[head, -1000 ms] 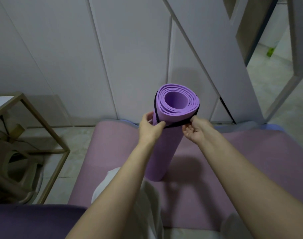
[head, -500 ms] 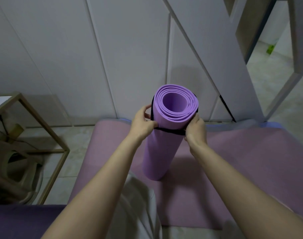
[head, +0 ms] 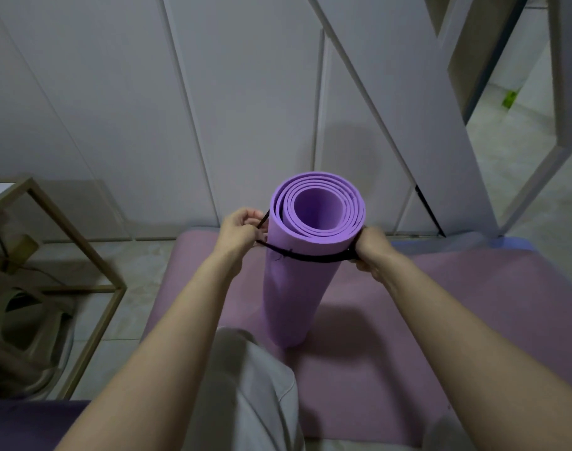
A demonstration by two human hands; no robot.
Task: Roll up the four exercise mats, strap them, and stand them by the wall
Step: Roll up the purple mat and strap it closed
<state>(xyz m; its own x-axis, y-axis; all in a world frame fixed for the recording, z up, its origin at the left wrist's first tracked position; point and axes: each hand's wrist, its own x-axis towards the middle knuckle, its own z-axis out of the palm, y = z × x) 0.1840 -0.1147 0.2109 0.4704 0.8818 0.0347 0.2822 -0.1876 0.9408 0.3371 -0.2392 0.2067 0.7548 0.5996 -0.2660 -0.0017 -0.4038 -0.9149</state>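
Head view: rolled mat (head: 297, 288) is standing on end on the pink mat (head: 473, 304) near the far wall (head: 245, 109) — freeing both hands: left hand (head: 240, 232) is pinching the strap (head: 310, 257) at its left end, right hand (head: 372, 247) is gripping its right side — probably tightening.

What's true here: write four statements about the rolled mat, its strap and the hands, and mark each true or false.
1. The rolled purple mat stands upright on a flat pink mat. True.
2. A black strap wraps the roll near its top. True.
3. One hand hangs idle. False: the left hand and right hand both grip the strap.
4. The roll's core is packed solid. False: its centre is hollow.
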